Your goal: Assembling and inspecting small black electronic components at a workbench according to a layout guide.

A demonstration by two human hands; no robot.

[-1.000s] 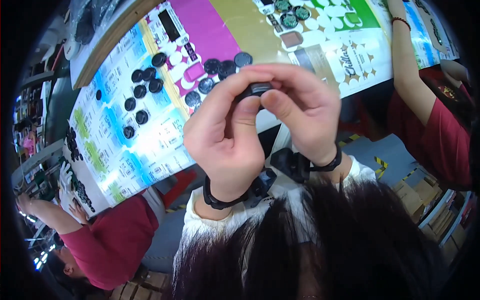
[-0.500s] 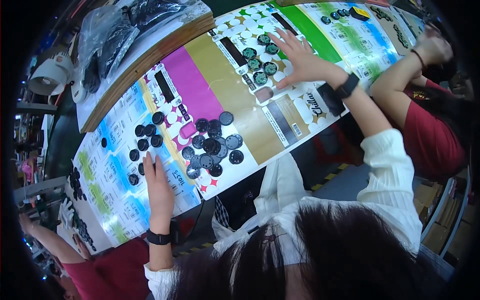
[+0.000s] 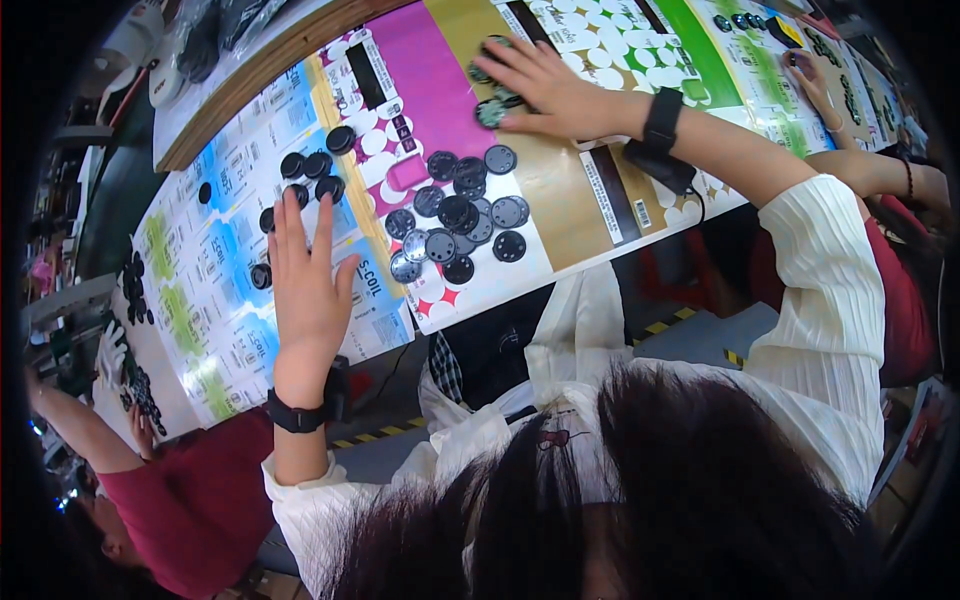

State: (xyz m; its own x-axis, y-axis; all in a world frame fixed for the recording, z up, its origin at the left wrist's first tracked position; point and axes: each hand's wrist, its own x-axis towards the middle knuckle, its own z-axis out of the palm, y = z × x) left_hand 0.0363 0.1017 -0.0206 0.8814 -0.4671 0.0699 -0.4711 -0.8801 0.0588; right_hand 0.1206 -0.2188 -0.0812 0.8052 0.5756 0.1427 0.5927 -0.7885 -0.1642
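Observation:
My right hand [image 3: 550,92] lies flat, fingers stretched out, over a small group of round black pieces with green tops [image 3: 491,113]. It covers several of them; others show at its fingertips and thumb, where the magenta and gold bands meet. My left hand [image 3: 312,270] is open with fingers spread, its fingertips beside short black round parts [image 3: 318,165] on the blue-and-white printed sheet. I cannot tell whether it touches any. Between my hands, flat dark discs with small holes [image 3: 470,220] lie in an overlapping heap near the pink rectangle printed on the sheet.
A wooden-edged raised board [image 3: 270,90] holds plastic-wrapped items at the back left. Co-workers in red sit at either side; one's hand [image 3: 808,85] is at the far right. More black parts [image 3: 137,290] lie far left. A yellow-and-black box [image 3: 785,32] stands back right.
My right hand has come down over the green-topped pieces, which have shifted left toward the dark discs. My left hand has moved slightly left along the black parts. The view has shifted too.

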